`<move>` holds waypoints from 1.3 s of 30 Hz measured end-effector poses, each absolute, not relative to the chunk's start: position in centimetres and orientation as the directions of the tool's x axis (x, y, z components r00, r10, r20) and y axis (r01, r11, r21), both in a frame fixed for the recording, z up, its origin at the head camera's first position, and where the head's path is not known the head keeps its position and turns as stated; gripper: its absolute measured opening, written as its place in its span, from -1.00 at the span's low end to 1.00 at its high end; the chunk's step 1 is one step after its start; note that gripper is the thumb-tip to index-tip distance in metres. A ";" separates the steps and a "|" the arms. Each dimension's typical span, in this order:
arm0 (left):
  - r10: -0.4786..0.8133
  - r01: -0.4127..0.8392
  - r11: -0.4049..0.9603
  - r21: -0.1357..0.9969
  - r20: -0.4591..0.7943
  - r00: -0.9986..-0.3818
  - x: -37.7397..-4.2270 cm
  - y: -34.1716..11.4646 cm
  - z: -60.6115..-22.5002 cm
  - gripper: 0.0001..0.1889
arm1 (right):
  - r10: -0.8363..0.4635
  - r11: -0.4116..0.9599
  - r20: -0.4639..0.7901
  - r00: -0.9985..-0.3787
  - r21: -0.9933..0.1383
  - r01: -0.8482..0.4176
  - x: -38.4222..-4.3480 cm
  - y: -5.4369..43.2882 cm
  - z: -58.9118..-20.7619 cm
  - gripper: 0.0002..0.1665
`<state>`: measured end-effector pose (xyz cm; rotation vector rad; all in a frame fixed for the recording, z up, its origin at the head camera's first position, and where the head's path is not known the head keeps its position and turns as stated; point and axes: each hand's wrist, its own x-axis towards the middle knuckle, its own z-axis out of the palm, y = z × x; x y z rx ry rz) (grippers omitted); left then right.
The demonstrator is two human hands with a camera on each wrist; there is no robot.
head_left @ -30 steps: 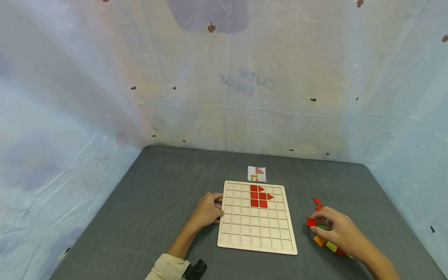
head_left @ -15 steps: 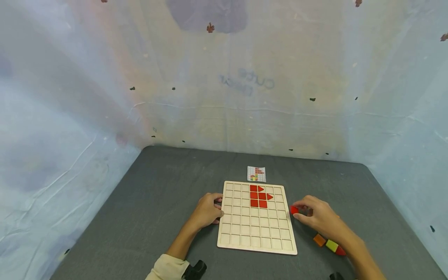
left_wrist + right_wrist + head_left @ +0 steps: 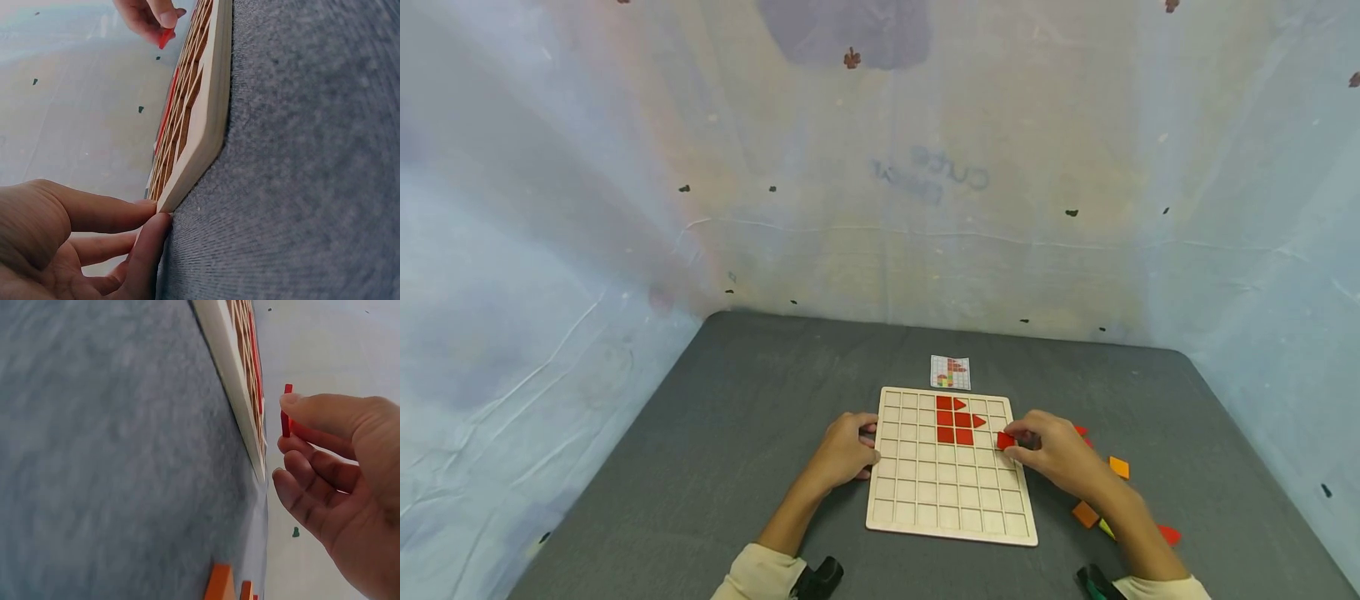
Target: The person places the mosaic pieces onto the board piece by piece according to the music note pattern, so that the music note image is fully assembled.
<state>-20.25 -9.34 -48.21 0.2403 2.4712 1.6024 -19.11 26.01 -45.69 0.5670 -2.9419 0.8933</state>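
A wooden grid board [image 3: 948, 517] lies on the table, with several red square tiles [image 3: 945, 418] and two red triangles [image 3: 978, 421] set in its upper cells. My left hand [image 3: 842, 448] holds the board's left edge, thumb and finger at the rim in the left wrist view. Between thumb and fingertips, my right hand [image 3: 1060, 450] pinches a red square tile [image 3: 1005, 441] over the board's right edge. The right wrist view has this tile [image 3: 287, 411] edge-on, held above the board's surface. My forearm hides part of the loose tiles.
Behind the board lies a small printed pattern card [image 3: 950, 372]. Loose pieces lie right of the board: a light orange tile [image 3: 1118, 467], a darker orange tile [image 3: 1085, 514] and red pieces [image 3: 1168, 534]. A patterned sheet [image 3: 887, 167] hangs around the grey table [image 3: 760, 375].
My right hand has carried the red square tile left from the loose pieces to over the board's right edge. My left hand and the board stay in place.
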 end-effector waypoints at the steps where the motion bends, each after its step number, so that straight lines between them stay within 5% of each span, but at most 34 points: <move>1: 0.235 0.034 0.406 0.913 -0.068 -0.970 -20.2 -9.3 -48.2 -0.33 | -0.336 0.773 0.112 -0.935 -0.534 -0.342 -19.2 25.8 -45.7 -0.77; 39: 0.215 0.031 0.410 0.911 -0.064 -0.975 -20.2 -9.3 -48.3 -0.34 | -0.393 0.767 0.089 -0.915 -0.517 -0.379 -21.0 23.6 -46.1 -0.70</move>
